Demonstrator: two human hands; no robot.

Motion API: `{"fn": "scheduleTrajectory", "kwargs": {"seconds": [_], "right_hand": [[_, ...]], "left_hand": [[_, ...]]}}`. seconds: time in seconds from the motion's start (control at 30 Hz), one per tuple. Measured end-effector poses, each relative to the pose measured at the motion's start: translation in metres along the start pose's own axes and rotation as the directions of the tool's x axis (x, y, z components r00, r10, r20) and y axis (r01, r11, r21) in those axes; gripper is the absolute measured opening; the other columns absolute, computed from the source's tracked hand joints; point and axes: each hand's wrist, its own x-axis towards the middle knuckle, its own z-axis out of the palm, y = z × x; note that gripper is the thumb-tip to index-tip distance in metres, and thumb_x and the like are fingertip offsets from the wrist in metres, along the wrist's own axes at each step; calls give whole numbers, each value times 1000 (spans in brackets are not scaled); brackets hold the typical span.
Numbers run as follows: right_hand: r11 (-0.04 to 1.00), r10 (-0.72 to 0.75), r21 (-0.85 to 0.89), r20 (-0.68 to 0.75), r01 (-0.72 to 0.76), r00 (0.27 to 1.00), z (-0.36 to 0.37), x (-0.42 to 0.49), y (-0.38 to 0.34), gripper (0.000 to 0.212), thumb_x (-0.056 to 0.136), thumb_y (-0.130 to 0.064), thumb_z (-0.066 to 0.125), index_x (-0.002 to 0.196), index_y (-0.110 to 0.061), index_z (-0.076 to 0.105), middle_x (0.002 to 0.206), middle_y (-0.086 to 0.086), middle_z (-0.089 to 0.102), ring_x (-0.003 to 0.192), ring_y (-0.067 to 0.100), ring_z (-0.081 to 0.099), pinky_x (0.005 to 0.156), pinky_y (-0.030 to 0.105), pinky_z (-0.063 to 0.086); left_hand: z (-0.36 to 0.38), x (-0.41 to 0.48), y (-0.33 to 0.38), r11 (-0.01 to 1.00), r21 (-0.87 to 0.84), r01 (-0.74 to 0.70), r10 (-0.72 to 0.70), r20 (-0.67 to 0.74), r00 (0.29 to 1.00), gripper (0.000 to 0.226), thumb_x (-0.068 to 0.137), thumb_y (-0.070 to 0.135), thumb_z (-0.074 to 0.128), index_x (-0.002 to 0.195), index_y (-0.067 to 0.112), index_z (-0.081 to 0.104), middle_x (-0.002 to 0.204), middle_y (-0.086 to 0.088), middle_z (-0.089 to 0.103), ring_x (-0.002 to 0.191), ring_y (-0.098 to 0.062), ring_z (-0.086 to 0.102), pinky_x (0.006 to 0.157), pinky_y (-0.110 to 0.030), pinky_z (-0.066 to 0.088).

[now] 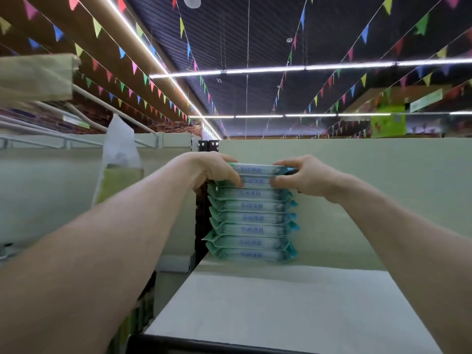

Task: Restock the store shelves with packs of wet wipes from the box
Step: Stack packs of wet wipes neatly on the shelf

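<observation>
Two top packs, I think, of the stack of teal-and-white soft plastic wet-wipe packs (251, 218) sit clamped between left hand (212, 172) and right hand (304, 177); stack straight ahead on pale flat shelf (281, 302), long axis crosswise.

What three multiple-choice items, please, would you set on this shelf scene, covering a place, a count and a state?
1. Where does the stack of wet wipe packs stand?
A. On the floor
B. On the white shelf, against the pale back panel
C. Inside a box

2. How many packs does it show?
A. Three
B. Fifteen
C. Eight

3. What are the hands doing?
A. The left hand and right hand grip the top packs at opposite ends
B. Both hang idle
C. One holds a box

Answers: 1 B, its bottom pack lies on the shelf; 2 C, eight printed edges are visible; 3 A, fingers curl round both ends.
</observation>
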Motion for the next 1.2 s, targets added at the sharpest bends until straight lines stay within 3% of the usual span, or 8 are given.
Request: {"fn": "scheduleTrajectory", "kwargs": {"seconds": [0.1, 0.27, 0.7, 0.83, 0.93, 1.03, 1.1, 1.2], "right_hand": [[998, 18, 68, -23, -17, 1000, -1, -3, 0, 42, 92, -39, 59, 130, -20, 58, 109, -3, 54, 101, 14, 48, 92, 28, 37], [996, -20, 76, -190, 35, 982, 3, 2, -2, 23, 95, -21, 59, 109, -8, 71, 93, 2, 65, 79, 9, 55, 65, 15, 43], [996, -81, -54, -327, 67, 942, 0, 5, -4, 14, 90, -16, 64, 91, -7, 75, 83, 6, 71, 79, 20, 64, 81, 37, 55], [989, -93, -142, -357, 44, 930, -3, 4, -1, 14, 88, -19, 65, 90, -9, 75, 76, -2, 65, 80, 17, 61, 77, 32, 52], [998, -30, -62, -270, 14, 963, -6, 0, -1, 20, 89, -26, 64, 99, -9, 70, 89, 1, 64, 80, 13, 56, 69, 28, 47], [987, 151, 59, 26, -152, 988, -5, -5, -2, 55, 82, -37, 72, 129, -20, 48, 116, 3, 53, 102, 20, 51, 83, 40, 50], [979, 204, -12, 150, -205, 967, -2, -6, -1, 81, 76, -33, 78, 141, -30, 30, 126, 3, 50, 111, 23, 52, 86, 44, 53], [982, 176, -95, 152, -163, 972, 4, -3, 1, 80, 76, -26, 79, 138, -33, 28, 119, 1, 55, 101, 20, 60, 81, 41, 57]], "left_hand": [[2, -1, 2, 999, 42, -14, 16, -28, 999, 59, 87, 16, 68, 140, 32, 46, 123, -6, 53, 103, -25, 53, 70, -35, 43], [3, -5, 8, 986, 162, -29, 38, -51, 998, 64, 90, 19, 65, 147, 28, 38, 143, -8, 43, 118, -26, 45, 90, -39, 39], [0, -11, 13, 952, 304, -32, 44, -35, 998, 59, 93, 22, 62, 147, 23, 39, 144, -6, 43, 127, -25, 42, 84, -32, 31], [-1, -7, 11, 935, 351, -39, 47, -13, 999, 63, 90, 26, 64, 147, 23, 38, 144, -6, 44, 127, -26, 45, 102, -34, 37], [-3, -6, 12, 911, 410, -36, 38, 3, 999, 62, 90, 39, 61, 146, 24, 40, 143, -5, 45, 127, -26, 46, 106, -39, 37], [-3, -11, 16, 928, 371, 25, -33, 15, 999, 81, 87, 70, 42, 149, 19, 30, 150, -7, 33, 138, -31, 32, 105, -46, 31], [-2, -9, 15, 950, 308, 52, -60, 14, 998, 85, 89, 74, 31, 152, 18, 22, 157, -10, 22, 142, -34, 24, 109, -51, 28], [0, -2, 9, 971, 229, 70, -70, -8, 997, 78, 91, 71, 32, 151, 21, 25, 157, -11, 24, 140, -36, 30, 107, -57, 33]]}}
